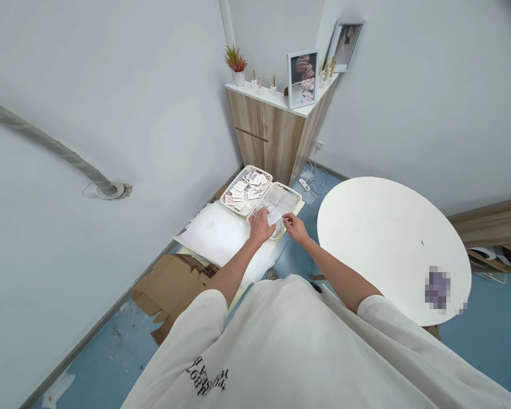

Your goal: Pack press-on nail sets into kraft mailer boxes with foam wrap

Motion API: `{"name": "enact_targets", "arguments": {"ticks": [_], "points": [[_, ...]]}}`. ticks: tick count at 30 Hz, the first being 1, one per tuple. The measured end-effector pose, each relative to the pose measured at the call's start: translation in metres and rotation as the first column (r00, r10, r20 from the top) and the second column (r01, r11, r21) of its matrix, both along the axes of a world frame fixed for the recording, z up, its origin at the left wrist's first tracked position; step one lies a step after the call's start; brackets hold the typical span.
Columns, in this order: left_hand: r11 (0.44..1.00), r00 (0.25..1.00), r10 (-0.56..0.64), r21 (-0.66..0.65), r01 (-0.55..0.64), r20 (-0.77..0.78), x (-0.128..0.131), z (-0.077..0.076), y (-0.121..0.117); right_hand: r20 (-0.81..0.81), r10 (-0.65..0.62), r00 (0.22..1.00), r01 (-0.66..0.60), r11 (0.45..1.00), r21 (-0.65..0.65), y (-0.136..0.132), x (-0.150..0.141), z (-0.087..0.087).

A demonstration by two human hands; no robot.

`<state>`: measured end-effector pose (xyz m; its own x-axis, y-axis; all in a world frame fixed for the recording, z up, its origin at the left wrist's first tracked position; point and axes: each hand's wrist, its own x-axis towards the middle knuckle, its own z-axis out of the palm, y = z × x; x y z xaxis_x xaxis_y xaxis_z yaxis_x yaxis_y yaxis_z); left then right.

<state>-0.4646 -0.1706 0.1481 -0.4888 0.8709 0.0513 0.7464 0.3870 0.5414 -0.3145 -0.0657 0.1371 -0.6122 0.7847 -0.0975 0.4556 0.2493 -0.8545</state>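
Two white lattice baskets stand side by side on the floor-level surface ahead of me. The left basket (pixel 229 191) holds several small printed packets. The right basket (pixel 297 197) holds clear plastic bags. My left hand (pixel 260 226) and my right hand (pixel 296 227) are closed on the two ends of one small clear plastic bag (pixel 275 217), held just over the near end of the right basket. A white sheet (pixel 215 234) lies under my left forearm.
A round white table (pixel 387 238) stands to the right. A wooden cabinet (pixel 272 133) fills the corner, with a potted plant (pixel 235 60), small bottles and framed pictures (pixel 302 78) on top. Flattened cardboard boxes (pixel 170 284) lie at the left. Cables and a power strip (pixel 305 184) lie by the cabinet.
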Motion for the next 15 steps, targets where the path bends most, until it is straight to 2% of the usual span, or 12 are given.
{"name": "enact_targets", "arguments": {"ticks": [3,7,11,15], "points": [[0.995,0.995,-0.098,-0.008,0.098,0.022,0.02,0.002,0.016,-0.016,-0.091,0.996,0.091,0.996,-0.005,0.007,0.022,0.004],[0.972,0.97,-0.236,-0.007,0.237,0.05,0.057,-0.002,0.037,-0.013,-0.228,0.974,0.228,0.973,-0.025,0.015,0.065,0.001],[0.921,0.919,-0.388,0.006,0.388,0.066,0.099,-0.006,0.058,0.007,-0.359,0.933,0.359,0.932,-0.053,0.022,0.119,-0.005],[0.858,0.854,-0.512,0.007,0.514,0.092,0.143,-0.008,0.079,0.018,-0.429,0.903,0.429,0.899,-0.092,0.032,0.172,-0.013]]}}
